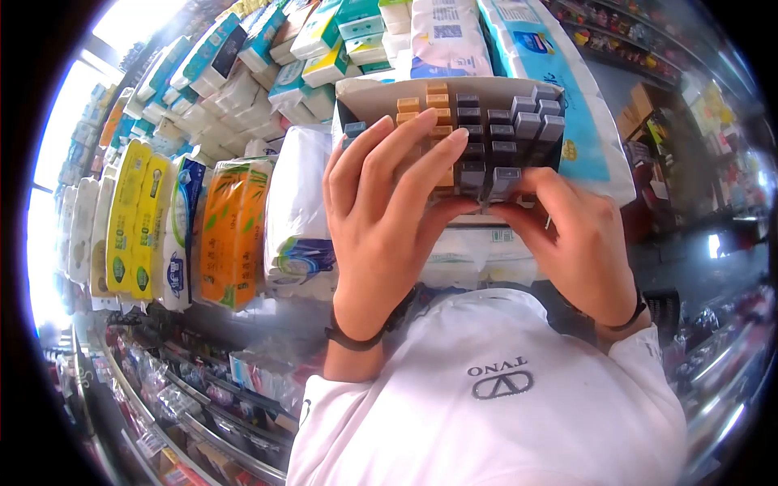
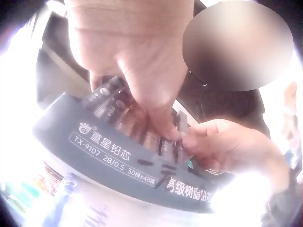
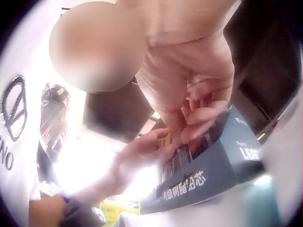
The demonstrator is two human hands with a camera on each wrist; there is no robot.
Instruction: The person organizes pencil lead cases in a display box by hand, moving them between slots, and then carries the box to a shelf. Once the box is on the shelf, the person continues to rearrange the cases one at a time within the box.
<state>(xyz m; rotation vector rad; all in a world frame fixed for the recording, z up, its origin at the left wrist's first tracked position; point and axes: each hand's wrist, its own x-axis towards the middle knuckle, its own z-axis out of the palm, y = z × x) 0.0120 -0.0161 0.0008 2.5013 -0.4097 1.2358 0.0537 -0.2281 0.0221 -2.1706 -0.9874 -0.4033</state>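
An open display box (image 2: 102,146) of pencil leads stands before me, filled with upright lead cases in orange, black and grey. My right hand (image 1: 579,223) pinches a grey lead case (image 1: 506,180) at the box's front right, thumb low and index finger beside it. My left hand (image 1: 377,215) reaches over the orange cases (image 1: 438,101) with its fingers spread. Its thumb extends to the front edge, close to the right thumb. In the left wrist view the left thumb dips among the cases, right beside the right fingertips. The left palm and fingers hide part of the rows.
Under and behind the box lie large tissue packs (image 1: 587,121) in blue and white wrap. An orange pack (image 1: 235,235) and a yellow pack (image 1: 138,219) stand at left. More tissue packs are heaped behind. Shelves of small goods (image 1: 203,405) run below left.
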